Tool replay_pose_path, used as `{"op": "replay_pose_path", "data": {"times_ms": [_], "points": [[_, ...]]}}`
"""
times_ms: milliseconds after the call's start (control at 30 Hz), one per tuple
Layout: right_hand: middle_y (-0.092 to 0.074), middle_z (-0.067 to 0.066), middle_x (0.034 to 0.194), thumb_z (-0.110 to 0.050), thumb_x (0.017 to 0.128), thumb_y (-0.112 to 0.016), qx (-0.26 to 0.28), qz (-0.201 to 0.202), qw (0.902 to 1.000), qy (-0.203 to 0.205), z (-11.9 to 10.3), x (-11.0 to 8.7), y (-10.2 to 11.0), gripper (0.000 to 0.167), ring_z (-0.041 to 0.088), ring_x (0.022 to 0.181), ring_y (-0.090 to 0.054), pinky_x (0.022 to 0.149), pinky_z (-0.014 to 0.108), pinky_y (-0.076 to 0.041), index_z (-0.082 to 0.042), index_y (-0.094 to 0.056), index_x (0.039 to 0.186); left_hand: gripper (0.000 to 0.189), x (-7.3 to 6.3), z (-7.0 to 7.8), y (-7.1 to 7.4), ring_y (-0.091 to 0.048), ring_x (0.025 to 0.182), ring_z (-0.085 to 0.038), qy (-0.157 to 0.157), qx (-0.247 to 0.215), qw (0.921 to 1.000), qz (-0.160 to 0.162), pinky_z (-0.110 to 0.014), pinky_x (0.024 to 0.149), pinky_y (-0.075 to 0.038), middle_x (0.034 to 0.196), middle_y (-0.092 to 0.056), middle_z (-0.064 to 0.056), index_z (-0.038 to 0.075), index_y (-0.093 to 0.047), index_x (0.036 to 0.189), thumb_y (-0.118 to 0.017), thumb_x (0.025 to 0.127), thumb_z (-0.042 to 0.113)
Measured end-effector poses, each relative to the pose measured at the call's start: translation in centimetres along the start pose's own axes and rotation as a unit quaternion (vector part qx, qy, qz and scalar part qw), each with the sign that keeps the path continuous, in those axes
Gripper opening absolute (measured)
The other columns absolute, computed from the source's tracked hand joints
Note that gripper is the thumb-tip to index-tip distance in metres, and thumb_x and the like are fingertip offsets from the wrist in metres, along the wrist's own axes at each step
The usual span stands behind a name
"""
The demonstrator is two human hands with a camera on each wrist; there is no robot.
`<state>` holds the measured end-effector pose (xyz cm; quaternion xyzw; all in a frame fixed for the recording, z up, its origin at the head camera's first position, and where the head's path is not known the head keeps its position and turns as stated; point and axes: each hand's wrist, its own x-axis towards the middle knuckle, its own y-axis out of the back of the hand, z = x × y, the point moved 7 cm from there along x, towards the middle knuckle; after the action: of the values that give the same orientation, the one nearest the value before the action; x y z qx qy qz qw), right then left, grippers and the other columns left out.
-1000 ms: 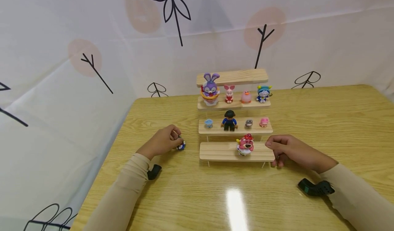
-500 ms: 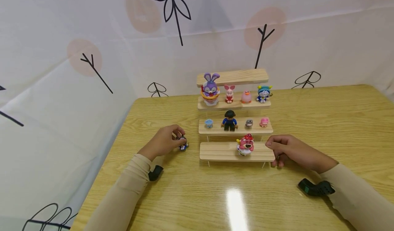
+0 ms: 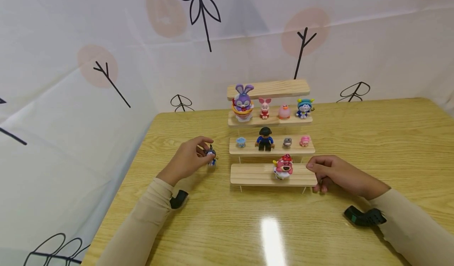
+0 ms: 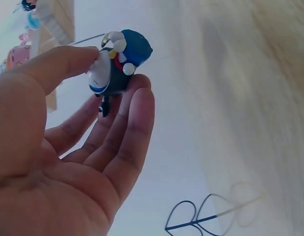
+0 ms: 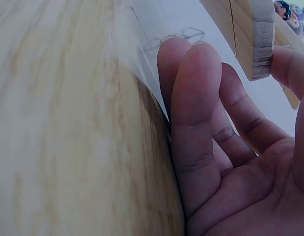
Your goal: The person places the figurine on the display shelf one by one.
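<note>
In the head view my left hand (image 3: 188,157) pinches a small blue-and-white toy figurine (image 3: 211,156) between thumb and fingers, left of the display shelf. The left wrist view shows the figurine (image 4: 115,64) held at the fingertips, with a dark blue head and a white belly. My right hand (image 3: 340,175) is at the right end of the lowest shelf board (image 3: 252,175). A digit touches the end of that board (image 5: 262,49) in the right wrist view, while other fingers lie along the table. A pink bear figurine (image 3: 283,167) sits on the lowest board.
The second board holds a man figure in blue (image 3: 264,140) and several tiny animals. Above it stand a purple rabbit (image 3: 242,102), a pink piglet (image 3: 264,108), a pink bird (image 3: 284,111) and a blue-hooded figure (image 3: 304,108). A patterned cloth (image 3: 248,41) hangs behind the table.
My left hand has lifted the figurine upward from near the tabletop, and more of it shows at the fingertips. The right hand stays at the shelf's end.
</note>
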<state>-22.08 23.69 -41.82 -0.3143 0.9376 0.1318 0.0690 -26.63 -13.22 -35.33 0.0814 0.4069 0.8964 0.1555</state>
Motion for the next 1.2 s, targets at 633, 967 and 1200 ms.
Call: {"op": "replay_pose_path", "data": {"times_ms": [633,967,1200], "points": [[-0.066,0.009,0.075,-0.025,0.11,-0.039,-0.007,-0.001,0.9999,0.011,-0.2,-0.1,0.0,0.028,0.025,0.069,-0.07,0.061,0.037,-0.06,-0.002,-0.054,0.112,0.032,-2.4,6.0,1.3,-0.066,0.092,-0.01,-0.091,-0.022,0.9924,0.08,-0.034,0.083,-0.06,0.112,-0.067,0.003,0.017,-0.06,0.122,-0.073,0.093,0.02],[-0.066,0.011,0.075,-0.026,0.11,-0.041,-0.002,-0.004,1.0,0.0,0.4,-0.1,-0.4,0.029,0.027,0.069,-0.069,0.063,0.038,-0.06,-0.001,-0.054,0.114,0.033,-3.3,9.6,-1.3,-0.063,0.088,-0.007,-0.194,-0.006,0.9765,0.093,-0.026,0.081,-0.059,0.103,-0.068,0.003,0.007,-0.063,0.118,-0.077,0.089,0.017],[-0.065,0.01,0.073,-0.025,0.11,-0.04,-0.007,-0.001,0.9999,0.008,-0.2,-0.1,-0.1,0.029,0.027,0.068,-0.069,0.063,0.038,-0.06,-0.001,-0.054,0.114,0.032,-3.2,11.4,-3.4,-0.063,0.087,-0.008,-0.252,0.043,0.9629,0.088,-0.025,0.076,-0.059,0.103,-0.067,0.001,0.007,-0.062,0.115,-0.077,0.09,0.018]]}}
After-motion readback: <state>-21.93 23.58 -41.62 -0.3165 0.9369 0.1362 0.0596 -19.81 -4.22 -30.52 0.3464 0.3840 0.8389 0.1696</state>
